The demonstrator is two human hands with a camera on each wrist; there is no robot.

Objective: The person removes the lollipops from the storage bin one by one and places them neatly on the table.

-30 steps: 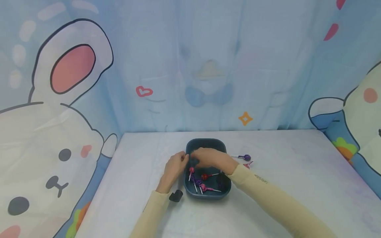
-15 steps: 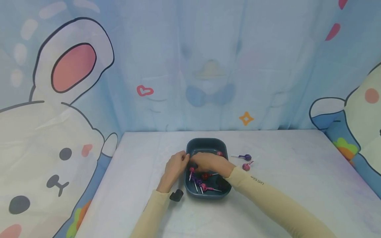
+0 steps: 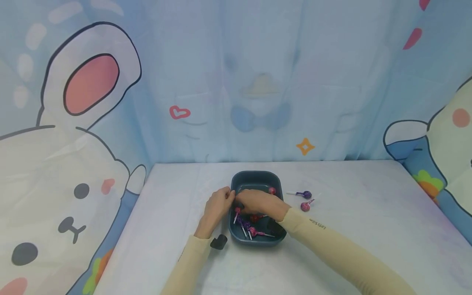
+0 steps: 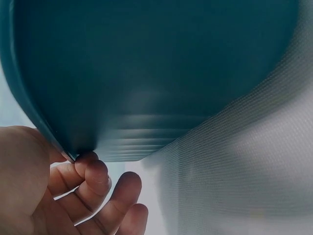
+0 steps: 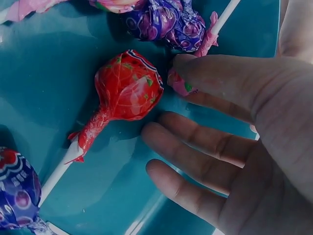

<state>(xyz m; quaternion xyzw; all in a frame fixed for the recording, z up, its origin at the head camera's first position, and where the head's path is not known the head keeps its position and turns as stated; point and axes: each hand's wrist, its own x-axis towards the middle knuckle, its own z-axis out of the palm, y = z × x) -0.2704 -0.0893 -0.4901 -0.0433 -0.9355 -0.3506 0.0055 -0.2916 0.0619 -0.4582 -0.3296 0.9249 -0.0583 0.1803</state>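
Observation:
A dark teal plastic box (image 3: 256, 177) stands on the table with several wrapped lollipops inside. My left hand (image 3: 216, 205) holds its left rim; in the left wrist view the thumb and index finger pinch the edge while the other fingers curl loosely outside. Inside the box, the thumb and index finger of my right hand (image 3: 259, 201) pinch the head of a pink lollipop (image 5: 182, 85) near the left wall. My other right fingers are spread beside a red lollipop (image 5: 128, 87). Purple lollipops (image 5: 159, 22) lie close by, and another pink lollipop (image 3: 272, 191) shows at the far right.
On the table right of the box lie a purple lollipop (image 3: 307, 195) and a pink lollipop (image 3: 305, 206). A printed blue curtain (image 3: 258, 135) hangs behind the table. A black wrist camera (image 3: 219, 242) sits below the left hand.
My right hand has moved slightly nearer and lower inside the box, onto the pink lollipop by the left wall. Lollipops at the far right have come into sight. The left hand stays put.

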